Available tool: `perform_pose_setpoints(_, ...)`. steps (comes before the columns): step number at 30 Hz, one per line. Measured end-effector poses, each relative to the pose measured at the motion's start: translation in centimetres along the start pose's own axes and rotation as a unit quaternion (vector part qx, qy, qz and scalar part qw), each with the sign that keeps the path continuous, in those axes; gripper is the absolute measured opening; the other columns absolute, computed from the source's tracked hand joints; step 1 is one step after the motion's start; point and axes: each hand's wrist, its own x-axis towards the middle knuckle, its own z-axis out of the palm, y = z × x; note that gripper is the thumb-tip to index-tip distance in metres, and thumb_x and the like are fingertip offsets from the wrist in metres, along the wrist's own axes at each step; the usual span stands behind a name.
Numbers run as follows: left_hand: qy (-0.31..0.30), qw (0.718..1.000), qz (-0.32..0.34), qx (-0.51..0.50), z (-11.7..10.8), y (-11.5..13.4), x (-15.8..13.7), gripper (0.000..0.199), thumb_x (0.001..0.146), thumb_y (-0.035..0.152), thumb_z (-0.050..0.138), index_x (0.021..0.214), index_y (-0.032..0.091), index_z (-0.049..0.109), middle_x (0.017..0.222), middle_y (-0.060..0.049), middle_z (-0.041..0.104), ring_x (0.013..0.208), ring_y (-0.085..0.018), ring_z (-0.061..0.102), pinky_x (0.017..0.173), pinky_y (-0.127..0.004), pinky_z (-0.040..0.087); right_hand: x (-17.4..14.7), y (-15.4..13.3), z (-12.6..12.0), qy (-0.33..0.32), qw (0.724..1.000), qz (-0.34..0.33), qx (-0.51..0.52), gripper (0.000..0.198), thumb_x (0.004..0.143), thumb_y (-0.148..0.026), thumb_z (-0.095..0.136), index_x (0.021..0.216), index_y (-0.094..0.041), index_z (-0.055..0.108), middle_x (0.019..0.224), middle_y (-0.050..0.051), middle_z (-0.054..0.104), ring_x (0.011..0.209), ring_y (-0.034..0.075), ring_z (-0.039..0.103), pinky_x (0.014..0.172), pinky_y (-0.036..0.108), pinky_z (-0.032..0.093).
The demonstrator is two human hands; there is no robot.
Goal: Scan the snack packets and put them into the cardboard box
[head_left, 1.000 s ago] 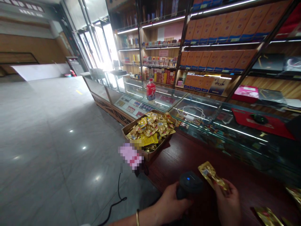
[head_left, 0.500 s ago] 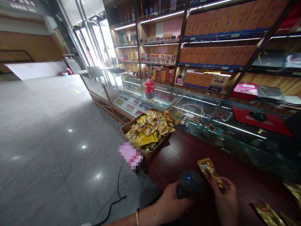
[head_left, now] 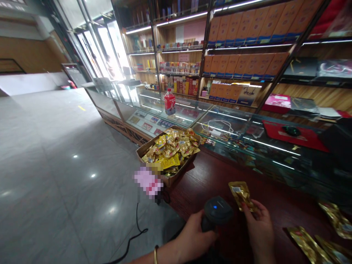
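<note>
Wrapped round the handle of a black barcode scanner (head_left: 218, 211) is my left hand (head_left: 195, 233), with a gold bangle at its wrist. A small blue light glows on the scanner's top. My right hand (head_left: 260, 227) pinches a gold foil snack packet (head_left: 239, 192) by its lower end, just right of the scanner head. A pale label shows on the packet's upper part. Several more gold packets (head_left: 308, 244) lie on the dark red tabletop (head_left: 209, 176) to the right. Beyond my hands, a cardboard box (head_left: 180, 176) holds a heap of gold and yellow packets (head_left: 172, 150).
A glass display counter (head_left: 187, 106) runs behind the table, bearing a red-labelled bottle (head_left: 169, 102), a white cable (head_left: 217, 128) and a mouse (head_left: 291, 130) on a red mat. A blurred pink item (head_left: 148, 181) sits by the box. A black cord (head_left: 137, 231) hangs at the left.
The whole view has shifted slightly, so the shelves and box sit further left. The packet in my right hand is turned a little more upright. Both hands keep their holds.
</note>
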Motion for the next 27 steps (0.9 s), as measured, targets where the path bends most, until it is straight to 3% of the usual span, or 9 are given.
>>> perform_pose_setpoints(4, 0.022, 0.999, 0.033, -0.004, -0.3, 0.2, -0.2, 0.034, 0.073, 0.009, 0.061, 0.106, 0.014, 0.067, 0.06, 0.007, 0.055, 0.056, -0.009, 0.046, 0.058, -0.021, 0.04, 0.1, -0.1, 0.2, 0.002, 1.0, -0.024, 0.001, 0.063, 0.059, -0.061, 0.081, 0.103, -0.023, 0.057, 0.091, 0.002, 0.071, 0.082, 0.021, 0.068, 0.076, 0.032, 0.053)
perform_pose_setpoints(12, 0.018, 0.998, 0.062, 0.008, -0.3, 1.1, -0.1, 0.023, 0.072, 0.011, 0.064, 0.095, 0.015, 0.068, 0.06, 0.006, 0.054, 0.061, -0.011, 0.047, 0.059, -0.021, 0.04, 0.2, 0.2, 0.6, 0.006, 0.998, -0.059, 0.012, 0.06, 0.066, -0.051, 0.078, 0.112, -0.022, 0.054, 0.112, 0.009, 0.069, 0.101, 0.025, 0.067, 0.093, 0.041, 0.051)
perform_pose_setpoints(18, 0.03, 0.998, 0.051, 0.011, 0.3, 1.3, 0.4, 0.016, 0.076, 0.011, 0.06, 0.09, 0.015, 0.064, 0.058, 0.007, 0.053, 0.053, -0.008, 0.042, 0.053, -0.02, 0.037, -0.4, -1.0, 0.6, 0.014, 0.999, -0.04, -0.029, 0.063, 0.065, -0.048, 0.077, 0.116, -0.02, 0.055, 0.114, 0.014, 0.069, 0.103, 0.029, 0.068, 0.092, 0.042, 0.054)
perform_pose_setpoints(27, 0.011, 0.999, 0.026, -0.025, 0.2, 0.8, 0.3, 0.019, 0.076, 0.012, 0.063, 0.096, 0.013, 0.064, 0.052, 0.01, 0.049, 0.043, -0.005, 0.041, 0.048, -0.019, 0.034, -0.4, -0.5, -0.1, -0.013, 0.999, 0.002, -0.03, 0.072, 0.061, -0.052, 0.081, 0.12, -0.021, 0.053, 0.116, 0.011, 0.068, 0.105, 0.03, 0.066, 0.097, 0.046, 0.051)
